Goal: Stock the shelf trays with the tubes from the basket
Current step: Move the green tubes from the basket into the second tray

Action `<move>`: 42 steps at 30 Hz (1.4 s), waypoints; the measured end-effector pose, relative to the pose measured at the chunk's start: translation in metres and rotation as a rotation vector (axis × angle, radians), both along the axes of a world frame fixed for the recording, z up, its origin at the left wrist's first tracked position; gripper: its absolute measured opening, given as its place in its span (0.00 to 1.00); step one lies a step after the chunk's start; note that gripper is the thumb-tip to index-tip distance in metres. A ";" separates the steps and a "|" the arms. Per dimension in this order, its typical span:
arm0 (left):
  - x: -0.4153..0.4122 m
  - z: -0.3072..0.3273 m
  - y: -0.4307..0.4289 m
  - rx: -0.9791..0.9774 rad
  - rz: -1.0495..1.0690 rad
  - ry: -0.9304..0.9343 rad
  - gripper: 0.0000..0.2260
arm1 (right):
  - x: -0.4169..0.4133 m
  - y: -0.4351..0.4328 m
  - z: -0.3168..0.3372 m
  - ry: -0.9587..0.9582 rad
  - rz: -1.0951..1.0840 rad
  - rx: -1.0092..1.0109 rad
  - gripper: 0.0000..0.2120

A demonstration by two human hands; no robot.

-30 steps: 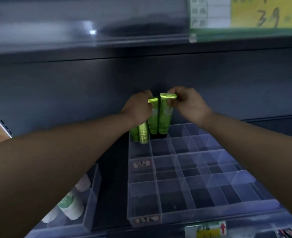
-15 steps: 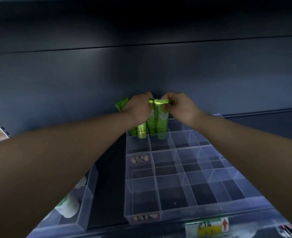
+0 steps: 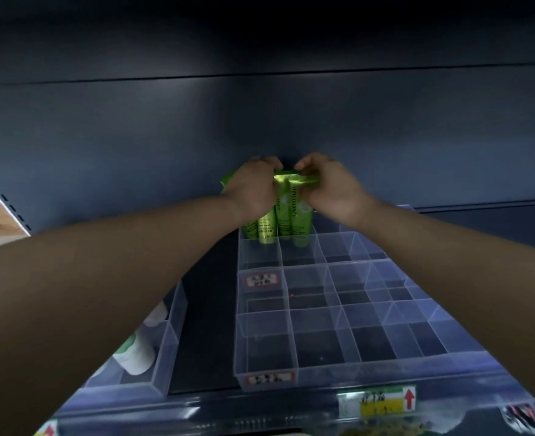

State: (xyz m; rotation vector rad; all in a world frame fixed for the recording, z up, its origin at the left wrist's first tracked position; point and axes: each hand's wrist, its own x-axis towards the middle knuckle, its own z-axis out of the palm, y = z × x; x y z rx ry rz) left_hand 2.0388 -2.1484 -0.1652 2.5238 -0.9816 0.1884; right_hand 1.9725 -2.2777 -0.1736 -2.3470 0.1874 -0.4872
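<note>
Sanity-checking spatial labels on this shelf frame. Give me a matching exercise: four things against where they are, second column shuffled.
Things
1. green tubes
2. white container
3. yellow tag
4. right hand

Places
A. on the shelf's front edge, below the divided tray
B. standing upright in the divided tray's far-left compartments
C. in the side tray at the left
D. at the back of the shelf, pinching the crimped top of a tube

Pairs: 1-B, 2-C, 3-A, 4-D
</note>
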 end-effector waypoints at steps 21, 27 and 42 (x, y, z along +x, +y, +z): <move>-0.108 0.021 0.072 0.276 0.051 -0.273 0.30 | -0.080 0.071 0.027 0.153 0.003 -0.580 0.33; -0.156 0.023 0.099 0.300 0.155 -0.248 0.33 | -0.120 0.094 0.027 0.135 0.067 -0.601 0.36; -0.262 -0.026 0.147 0.278 0.138 -0.207 0.32 | -0.231 0.139 -0.018 0.181 0.233 -0.612 0.35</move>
